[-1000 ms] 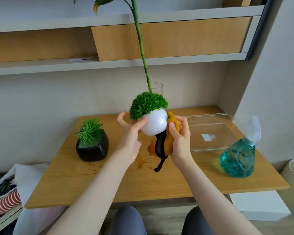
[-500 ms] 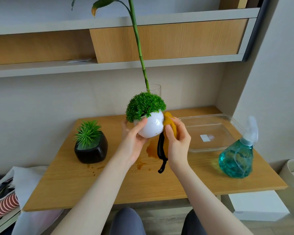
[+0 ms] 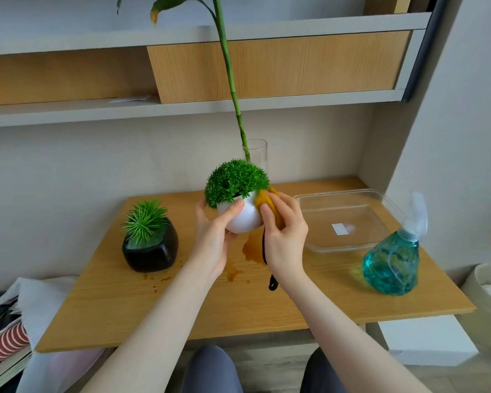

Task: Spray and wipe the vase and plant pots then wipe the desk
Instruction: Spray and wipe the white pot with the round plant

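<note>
Partly hidden, hands grip white pot (image 3: 243, 219) and yellow cloth (image 3: 264, 200), vase (image 3: 257, 153) behind

Wooden surface (image 3: 182, 313), wet in the middle, four things standing on it.
A black pot (image 3: 150, 251) with a spiky green plant sits left; brown wet patches (image 3: 251, 249) spread across the centre; a glass vase (image 3: 257, 154) with a tall green stalk stands at the back; a clear plastic tray (image 3: 343, 219) lies right, a teal spray bottle (image 3: 393, 260) just in front of it.
</note>
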